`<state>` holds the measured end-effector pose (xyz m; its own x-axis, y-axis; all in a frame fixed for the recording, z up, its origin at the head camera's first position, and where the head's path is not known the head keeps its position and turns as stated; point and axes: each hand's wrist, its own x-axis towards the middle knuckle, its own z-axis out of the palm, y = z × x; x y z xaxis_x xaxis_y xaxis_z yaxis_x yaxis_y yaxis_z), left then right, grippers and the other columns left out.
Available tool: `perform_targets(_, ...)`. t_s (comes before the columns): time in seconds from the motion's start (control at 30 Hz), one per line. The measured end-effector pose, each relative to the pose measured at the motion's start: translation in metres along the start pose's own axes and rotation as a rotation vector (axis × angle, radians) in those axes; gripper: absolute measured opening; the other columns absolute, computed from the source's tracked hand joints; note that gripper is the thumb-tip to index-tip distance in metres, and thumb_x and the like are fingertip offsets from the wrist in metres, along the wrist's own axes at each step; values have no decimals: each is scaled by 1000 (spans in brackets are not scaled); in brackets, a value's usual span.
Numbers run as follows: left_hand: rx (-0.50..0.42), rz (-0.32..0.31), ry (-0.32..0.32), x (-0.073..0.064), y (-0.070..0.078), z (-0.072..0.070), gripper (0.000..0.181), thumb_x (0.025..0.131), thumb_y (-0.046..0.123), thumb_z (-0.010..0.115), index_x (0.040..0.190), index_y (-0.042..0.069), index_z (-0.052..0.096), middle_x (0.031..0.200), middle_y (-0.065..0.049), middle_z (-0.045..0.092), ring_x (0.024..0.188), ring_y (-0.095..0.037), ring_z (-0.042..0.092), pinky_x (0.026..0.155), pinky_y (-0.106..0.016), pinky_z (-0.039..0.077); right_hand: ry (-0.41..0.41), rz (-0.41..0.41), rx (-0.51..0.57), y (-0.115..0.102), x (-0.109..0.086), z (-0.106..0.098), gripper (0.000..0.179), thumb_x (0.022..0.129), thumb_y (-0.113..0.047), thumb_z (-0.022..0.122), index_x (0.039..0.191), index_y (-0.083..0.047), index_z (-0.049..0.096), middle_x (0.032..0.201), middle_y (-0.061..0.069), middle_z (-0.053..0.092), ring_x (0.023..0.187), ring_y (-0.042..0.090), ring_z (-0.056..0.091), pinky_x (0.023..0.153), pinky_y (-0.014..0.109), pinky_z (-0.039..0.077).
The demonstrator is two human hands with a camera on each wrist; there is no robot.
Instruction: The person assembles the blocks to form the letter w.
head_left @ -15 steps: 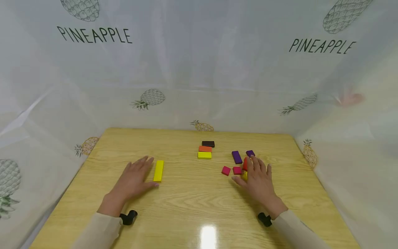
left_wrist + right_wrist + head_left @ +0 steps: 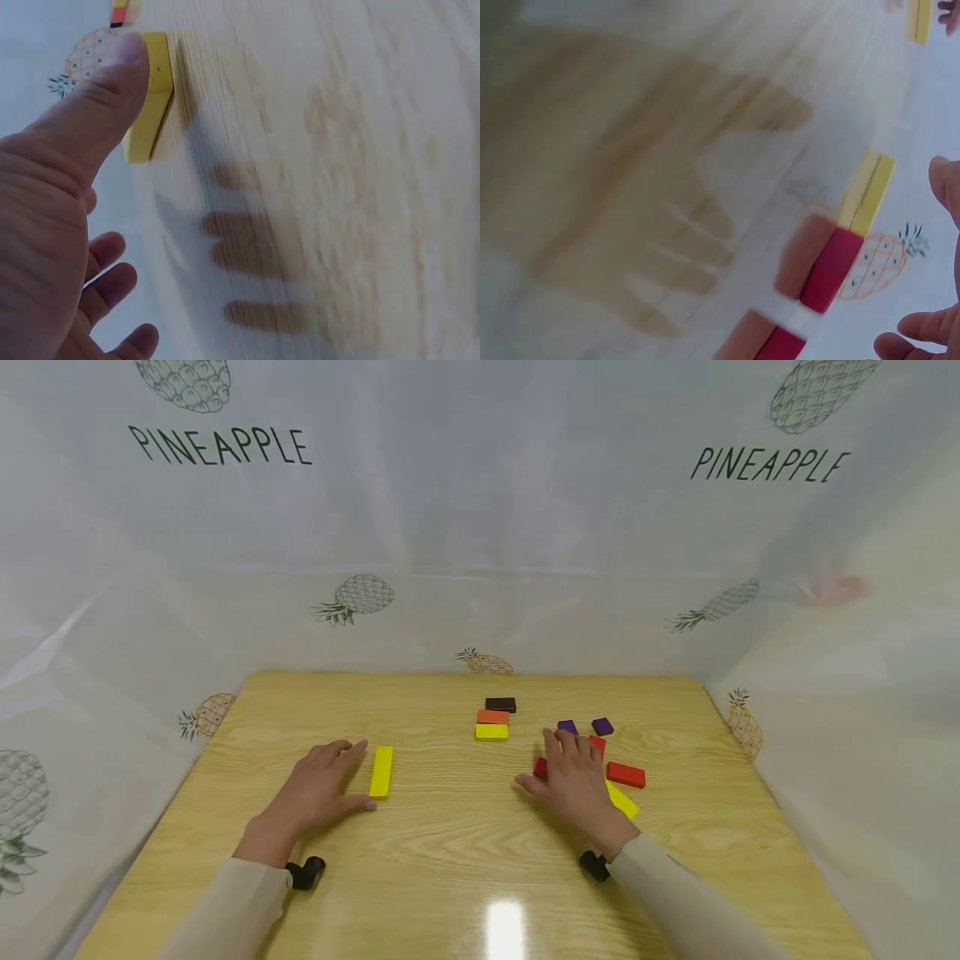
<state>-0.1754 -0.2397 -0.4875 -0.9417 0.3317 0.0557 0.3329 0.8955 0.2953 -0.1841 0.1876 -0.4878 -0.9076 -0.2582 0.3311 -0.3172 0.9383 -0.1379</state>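
My left hand [image 2: 318,785] is beside a long yellow block [image 2: 382,772], thumb and fingers spread on its left side. In the left wrist view the thumb overlaps the yellow block [image 2: 154,97], while the other fingers are loosely bent. Over a group of small blocks at the right, my right hand [image 2: 573,789] reaches with relaxed, spread fingers and nothing gripped. A crimson block [image 2: 540,767] shows by its fingers, and a purple block [image 2: 567,727] is partly hidden behind them. Two crimson blocks [image 2: 832,270] appear in the right wrist view, away from the fingertips.
Black [image 2: 500,704], orange [image 2: 492,717] and yellow [image 2: 492,732] blocks lie in a row at the table's back middle. Right of my right hand are red [image 2: 626,775] and yellow [image 2: 622,800] blocks, with another purple block [image 2: 602,727] behind. A pineapple-print curtain [image 2: 480,527] surrounds the wooden table [image 2: 450,877].
My right hand has moved left across the blocks, uncovering red and yellow ones and now covering part of the crimson and purple ones. The left hand stays almost still beside the yellow block.
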Motion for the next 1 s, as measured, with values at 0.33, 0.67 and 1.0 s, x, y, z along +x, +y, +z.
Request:
perform_targets(0.33,-15,-2,-60,11,2,3,100,84,65,80,163,16,44,155,-20,46,138,-47,43,109,-75,34,-154,-5,3,-35,41,8,79,98,-62,67,145,1,55,135,20,59,119,40,50,96,55,45)
perform_targets(0.67,30,21,-86,22,9,5,98,84,65,80,162,15,46,151,-18,50,133,-42,45,107,-70,37,-241,-156,-44,-52,58,23,60,102,-54,64,142,-10,58,128,13,57,110,34,48,92,51,42)
perform_targets(1.0,35,24,-99,24,19,3,101,81,63,84,159,11,48,149,-18,53,135,-44,46,108,-69,38,-280,-163,-122,-50,64,34,60,103,-58,61,147,-17,59,127,11,56,109,32,47,89,49,42)
